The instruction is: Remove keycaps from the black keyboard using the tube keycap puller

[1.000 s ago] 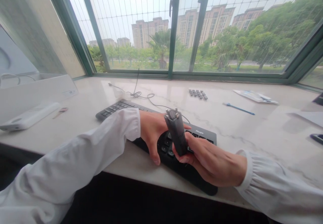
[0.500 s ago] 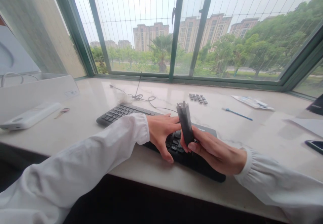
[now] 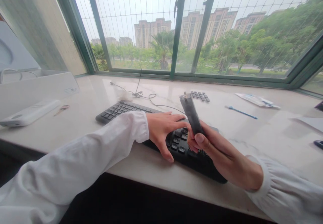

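Note:
A black keyboard point(image 3: 116, 111) lies at an angle along the front of the white counter, its right part bare of several keycaps. My left hand point(image 3: 163, 129) rests across the keyboard with its fingers spread, holding nothing. In my right hand point(image 3: 214, 146) is a black stick-shaped tool point(image 3: 192, 114), tilted up to the left, with small metal parts at its upper end. Its exact kind I cannot make out. The tool stands above the keyboard's right part, close to my left fingertips. My right fingers hide its lower end.
Several loose black keycaps point(image 3: 200, 96) lie behind the keyboard, near a dark cable point(image 3: 151, 98). At the right are a blue stick point(image 3: 242, 112) and a clear packet point(image 3: 257, 101). A white device point(image 3: 30, 113), a small key-like item point(image 3: 61, 110) and a white box point(image 3: 45, 86) stand left.
My right hand has moved slightly right with the black tool, which now leans further left. My left hand has stayed in place on the keyboard. The view has shifted a little.

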The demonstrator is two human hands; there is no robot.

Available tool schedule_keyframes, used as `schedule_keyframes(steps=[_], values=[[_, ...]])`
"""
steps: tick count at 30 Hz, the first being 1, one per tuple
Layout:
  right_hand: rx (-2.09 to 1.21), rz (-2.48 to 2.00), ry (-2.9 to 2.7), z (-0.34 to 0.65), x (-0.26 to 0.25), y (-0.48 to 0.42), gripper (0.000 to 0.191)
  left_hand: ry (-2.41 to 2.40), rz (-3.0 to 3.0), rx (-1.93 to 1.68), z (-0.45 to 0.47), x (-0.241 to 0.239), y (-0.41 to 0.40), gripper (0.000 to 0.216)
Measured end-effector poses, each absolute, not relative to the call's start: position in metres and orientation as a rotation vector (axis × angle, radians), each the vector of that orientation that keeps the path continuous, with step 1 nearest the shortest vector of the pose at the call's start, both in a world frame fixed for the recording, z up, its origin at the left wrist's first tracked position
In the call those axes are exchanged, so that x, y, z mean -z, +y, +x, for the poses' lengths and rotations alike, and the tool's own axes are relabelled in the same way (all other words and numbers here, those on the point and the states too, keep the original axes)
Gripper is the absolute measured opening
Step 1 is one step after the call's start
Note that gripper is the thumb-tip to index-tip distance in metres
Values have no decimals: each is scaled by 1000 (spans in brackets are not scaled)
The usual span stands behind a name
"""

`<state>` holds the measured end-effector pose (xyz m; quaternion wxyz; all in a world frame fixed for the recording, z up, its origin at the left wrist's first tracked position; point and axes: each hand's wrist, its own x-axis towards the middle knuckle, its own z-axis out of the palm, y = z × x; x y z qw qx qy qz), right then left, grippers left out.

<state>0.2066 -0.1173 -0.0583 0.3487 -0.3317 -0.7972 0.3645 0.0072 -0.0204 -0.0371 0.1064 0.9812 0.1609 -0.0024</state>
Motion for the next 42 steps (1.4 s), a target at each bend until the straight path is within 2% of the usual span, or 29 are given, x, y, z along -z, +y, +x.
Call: schedule_keyframes(steps=[5,11,14,16,21,23,27,35,42], values=[[-899,-893,-2082,211,52,-108,27,397,2883,-4,7,36,-17,84],[-930,-964,-2002,222,39,-99,25,429,2881,-33,5,40,-15,118],[-1050,-925,-1833,225,42,-95,31,485,2840,2,3,39,-13,125],[-1120,-902,-1748,226,46,-92,35,472,2780,-30,4,37,-12,113],[-1239,-908,-1663,224,52,-91,30,403,2734,-387,14,32,-22,50],[-1265,-897,-1659,223,50,-92,28,443,2700,-582,20,34,-28,35],[-1244,-883,-1734,225,42,-92,28,516,2573,-758,24,38,-33,26],[-1302,-704,-1991,241,32,-79,15,404,2512,-498,21,35,-35,25],[-1402,-746,-1931,237,44,-79,21,435,2495,-443,21,31,-39,21]])
